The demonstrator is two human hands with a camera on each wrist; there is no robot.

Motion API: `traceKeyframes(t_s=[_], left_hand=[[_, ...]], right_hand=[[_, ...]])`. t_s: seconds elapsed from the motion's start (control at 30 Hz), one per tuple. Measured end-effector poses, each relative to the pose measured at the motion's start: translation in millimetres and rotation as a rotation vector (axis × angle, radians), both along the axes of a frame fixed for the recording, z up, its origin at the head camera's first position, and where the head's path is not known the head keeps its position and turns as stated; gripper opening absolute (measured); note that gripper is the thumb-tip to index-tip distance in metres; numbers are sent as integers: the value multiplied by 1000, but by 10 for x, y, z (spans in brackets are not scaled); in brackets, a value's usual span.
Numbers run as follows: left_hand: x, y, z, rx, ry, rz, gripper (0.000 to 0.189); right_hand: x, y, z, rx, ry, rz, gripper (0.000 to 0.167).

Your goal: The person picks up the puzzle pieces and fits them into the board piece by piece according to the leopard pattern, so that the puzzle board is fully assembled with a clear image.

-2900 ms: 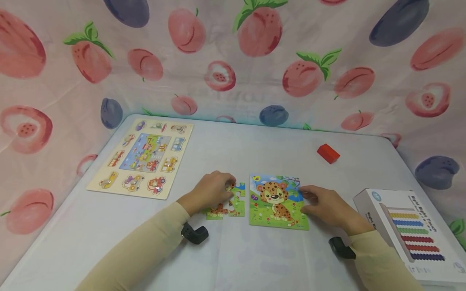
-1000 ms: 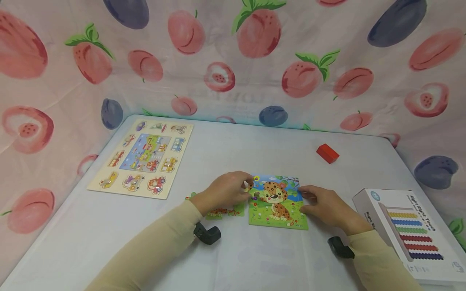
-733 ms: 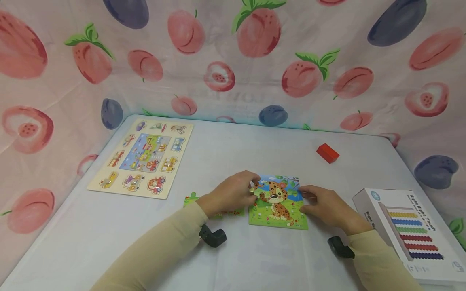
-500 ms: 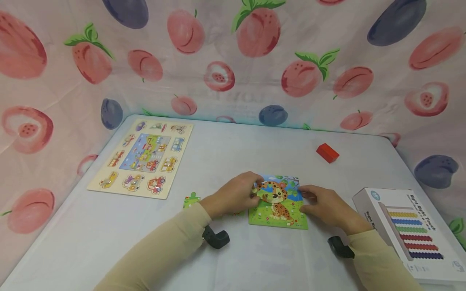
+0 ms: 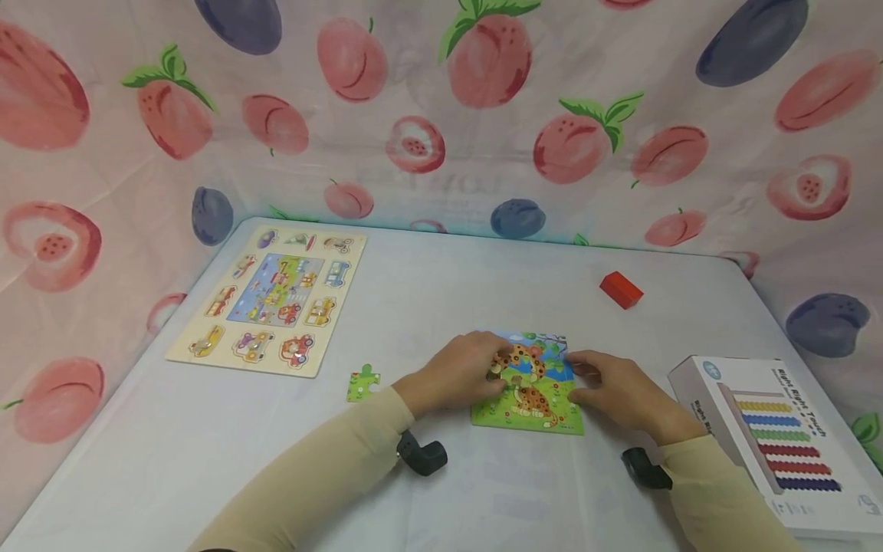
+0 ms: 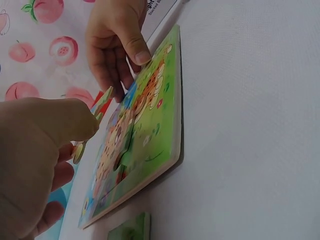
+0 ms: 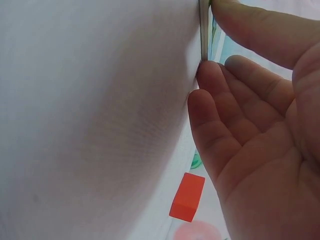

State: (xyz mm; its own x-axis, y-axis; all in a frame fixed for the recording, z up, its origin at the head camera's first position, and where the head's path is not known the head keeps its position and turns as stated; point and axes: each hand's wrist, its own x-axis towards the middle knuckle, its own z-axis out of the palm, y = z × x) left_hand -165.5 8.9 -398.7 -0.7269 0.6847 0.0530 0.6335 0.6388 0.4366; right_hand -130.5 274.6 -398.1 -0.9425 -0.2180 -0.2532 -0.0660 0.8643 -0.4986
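In the head view, a square leopard jigsaw puzzle [image 5: 531, 406] lies on the table between both hands. My left hand [image 5: 464, 372] is over its left side. In the left wrist view, a puzzle piece [image 6: 102, 104] with green and red colours is pinched between its thumb and fingers, just above the board. A loose piece [image 6: 124, 145] lies raised on the picture below it. My right hand [image 5: 617, 391] touches the board's right edge with thumb and fingertips, fingers loosely bent. A green piece [image 5: 363, 382] lies on the table left of the left wrist; the left hand hides the spot beside the board.
A wooden peg puzzle [image 5: 329, 337] with vehicles lies at the back left. A red block [image 5: 622, 290] sits at the back right. A white toy box [image 5: 786, 452] stands at the right edge. A fruit-patterned cloth [image 5: 483, 153] hangs behind the table.
My left hand has moved right from the loose pieces to above the leopard puzzle, carrying a piece. A green piece at the left has come into view. The right hand stays at the board's edge.
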Motion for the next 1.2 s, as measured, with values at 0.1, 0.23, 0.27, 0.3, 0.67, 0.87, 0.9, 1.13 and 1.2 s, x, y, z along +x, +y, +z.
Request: traceKeyframes(t_s=[0.1, 0.23, 0.27, 0.3, 0.67, 0.87, 0.9, 1.13, 1.2], left_hand=[[-1, 32, -3, -13, 19, -7, 48], [-4, 77, -10, -26, 45, -19, 42], [-7, 89, -10, -25, 53, -24, 42], [-9, 101, -11, -24, 60, -28, 41], [-29, 258, -31, -24, 74, -35, 44], [-15, 346, -14, -61, 56, -20, 44], [-14, 356, -12, -63, 54, -21, 43], [-22, 418, -37, -41, 74, -43, 34], [-25, 442, -53, -43, 69, -36, 36]], right_hand=[[4, 0, 9, -2, -5, -1, 63], [2, 8, 21, -2, -9, 5, 64], [1, 11, 23, -1, -8, 9, 65], [1, 13, 24, 0, -6, 12, 65], [9, 11, 9, -21, 9, 20, 62], [6, 15, 11, -31, 18, 28, 61], [6, 15, 11, -31, 18, 27, 61], [6, 9, 9, -27, 11, 19, 62], [5, 9, 8, -27, 10, 16, 62]])
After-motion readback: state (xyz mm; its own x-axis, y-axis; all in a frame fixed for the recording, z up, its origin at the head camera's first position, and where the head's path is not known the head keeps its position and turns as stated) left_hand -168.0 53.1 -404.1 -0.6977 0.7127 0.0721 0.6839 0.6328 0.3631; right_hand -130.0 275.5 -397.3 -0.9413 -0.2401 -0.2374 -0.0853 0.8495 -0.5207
